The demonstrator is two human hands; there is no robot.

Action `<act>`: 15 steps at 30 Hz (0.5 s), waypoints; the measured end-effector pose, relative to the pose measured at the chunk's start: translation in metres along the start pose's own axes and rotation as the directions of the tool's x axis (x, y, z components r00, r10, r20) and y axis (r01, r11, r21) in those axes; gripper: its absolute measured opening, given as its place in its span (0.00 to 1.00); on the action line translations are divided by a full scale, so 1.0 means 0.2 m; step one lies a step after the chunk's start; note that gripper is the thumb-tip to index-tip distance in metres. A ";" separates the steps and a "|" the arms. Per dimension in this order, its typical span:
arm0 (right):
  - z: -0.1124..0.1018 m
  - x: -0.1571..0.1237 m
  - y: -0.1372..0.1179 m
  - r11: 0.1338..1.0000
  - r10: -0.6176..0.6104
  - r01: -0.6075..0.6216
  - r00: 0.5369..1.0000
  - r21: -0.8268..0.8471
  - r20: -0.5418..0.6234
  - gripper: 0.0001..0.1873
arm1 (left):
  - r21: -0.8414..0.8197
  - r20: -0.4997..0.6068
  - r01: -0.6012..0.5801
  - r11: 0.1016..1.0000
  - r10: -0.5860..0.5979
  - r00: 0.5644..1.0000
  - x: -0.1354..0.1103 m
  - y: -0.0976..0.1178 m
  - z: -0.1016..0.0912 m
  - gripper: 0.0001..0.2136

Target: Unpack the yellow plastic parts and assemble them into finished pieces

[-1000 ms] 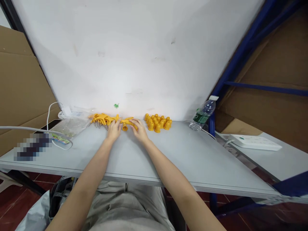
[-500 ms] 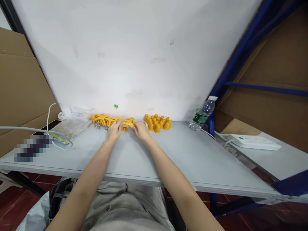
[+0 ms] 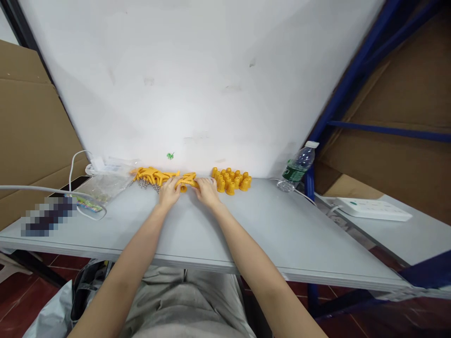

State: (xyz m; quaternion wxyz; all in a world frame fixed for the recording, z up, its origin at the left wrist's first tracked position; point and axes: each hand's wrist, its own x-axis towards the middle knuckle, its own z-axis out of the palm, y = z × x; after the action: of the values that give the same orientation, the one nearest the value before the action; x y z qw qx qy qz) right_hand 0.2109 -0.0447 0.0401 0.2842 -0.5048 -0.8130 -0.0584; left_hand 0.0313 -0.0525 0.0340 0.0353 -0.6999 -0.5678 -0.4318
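Left hand (image 3: 170, 190) and right hand (image 3: 207, 191): you're working near the rear edge of the bench (image 3: 246, 234), left of its middle. Both look to be gripping one yellow piece (image 3: 192, 183), fingers bent over it, one hand per end. Fingertips are partly hiding the contact, so I can't tell how tight. Holding both ends is probably keeping it from turning.

A yellow cup (image 3: 183, 188) is lying just beside your left fingertips, open end facing the front edge. Loose yellow parts (image 3: 189, 175) are sitting just behind the held piece.

Toward the rear left corner, a heap of yellow parts (image 3: 150, 174) is lying jumbled, ball chains (image 3: 143, 184) spilling toward the front edge. To the right of your right hand, a cluster of yellow cups (image 3: 230, 180) is standing near the rear edge, wide ends down, likely so they aren't rolling. Both groups are sitting within easy reach, by the look of it.

Labels: the bottle (image 3: 299, 164), leaning near the rear right corner, is wearing a green label (image 3: 293, 173) with pale marks; not legible. A printed packet (image 3: 88, 204) near the left end is showing colours, no readable text. No brand is showing on the yellow parts.
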 end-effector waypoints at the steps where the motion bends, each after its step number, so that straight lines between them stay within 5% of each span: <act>1: 0.00 0.00 0.00 1.000 0.015 -0.015 1.000 -0.004 -0.005 0.14 | 0.005 0.008 0.012 1.000 -0.012 1.000 0.00 0.01 0.00 0.16; 7: -0.01 0.00 0.01 1.000 0.024 -0.025 0.998 -0.014 -0.056 0.14 | -0.001 0.073 0.061 0.998 -0.060 0.996 0.01 0.03 -0.01 0.16; 15: 0.01 -0.01 0.01 0.999 -0.043 0.043 0.998 0.010 0.050 0.18 | -0.020 0.030 0.098 0.995 -0.097 0.995 0.01 0.02 -0.02 0.16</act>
State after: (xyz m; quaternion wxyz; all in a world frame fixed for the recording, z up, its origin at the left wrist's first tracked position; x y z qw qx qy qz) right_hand 0.2125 -0.0441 0.0378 0.2647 -0.4873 -0.8307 -0.0481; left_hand 0.0329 -0.0544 0.0403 -0.0017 -0.6778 -0.5971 -0.4290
